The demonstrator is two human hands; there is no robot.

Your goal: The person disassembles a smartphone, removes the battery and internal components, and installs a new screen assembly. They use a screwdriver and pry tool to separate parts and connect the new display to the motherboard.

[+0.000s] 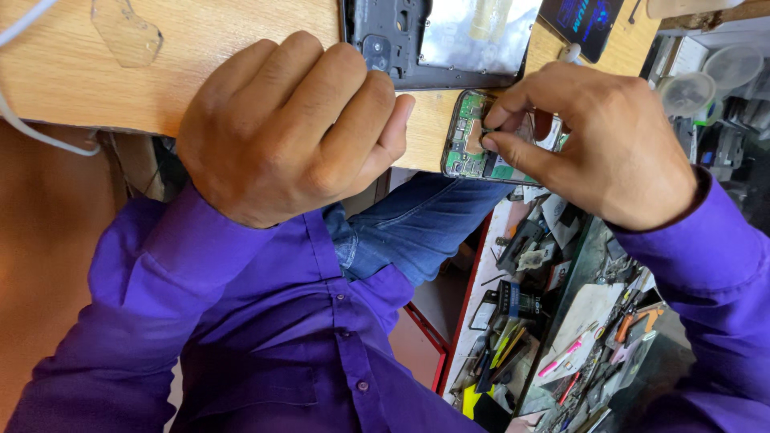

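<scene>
**Hands at an opened phone on a wooden desk**

While the left hand (297, 128) rests curled into a loose fist on the desk (72, 72), its knuckles up and its fingers folded under with nothing seen inside them, the right hand (593, 140) works at an opened phone (469, 144) lying at the desk's near edge. Thumb and forefinger of the right hand are pinched together on a small part over the phone's green circuit board; what they pinch is too small to tell. Just beyond the left hand lies a dark phone back shell (437, 40) with a silvery plate inside it, partly hidden by the knuckles. A clear plastic piece (124, 32) lies further left, and a white cable (32, 120) loops over the desk's edge. The desk is pale wood with a smooth grain. Below it show purple shirt sleeves and blue jeans (417, 228). To the right, lower down, a cluttered tray of tools (561, 321) holds small parts, pens and scraps, crowded and jumbled.
</scene>
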